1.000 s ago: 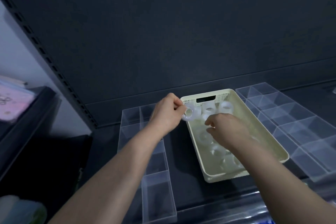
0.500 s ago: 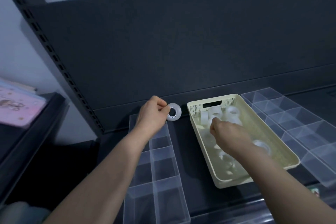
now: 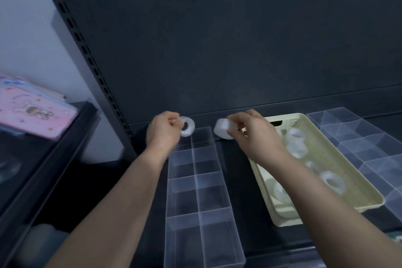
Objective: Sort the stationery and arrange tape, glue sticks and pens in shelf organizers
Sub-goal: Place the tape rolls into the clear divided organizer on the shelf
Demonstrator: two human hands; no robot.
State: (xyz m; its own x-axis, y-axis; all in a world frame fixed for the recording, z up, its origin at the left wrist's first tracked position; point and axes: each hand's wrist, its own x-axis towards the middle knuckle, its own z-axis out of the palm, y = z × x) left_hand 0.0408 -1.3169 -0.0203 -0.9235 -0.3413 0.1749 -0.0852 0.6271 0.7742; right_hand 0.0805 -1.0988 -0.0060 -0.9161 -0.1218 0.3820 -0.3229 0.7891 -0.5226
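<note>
My left hand (image 3: 162, 131) pinches a clear tape roll (image 3: 187, 129) over the far left cell of a clear divided organizer (image 3: 195, 183) on the dark shelf. My right hand (image 3: 253, 135) grips a second white tape roll (image 3: 223, 130) just past the organizer's far right corner. A cream plastic basket (image 3: 367, 183) to the right holds several more tape rolls (image 3: 331, 181); my right forearm crosses its near left part.
Another clear divided organizer (image 3: 359, 139) lies right of the basket. The dark back panel of the shelf (image 3: 217, 50) rises close behind. To the left, a lower dark shelf (image 3: 43, 154) carries pink notebooks (image 3: 28, 111).
My right hand lifted a tape roll out of the basket and moved left toward the organizer. My left hand stayed over the organizer's far end with its roll. The view shifted right.
</note>
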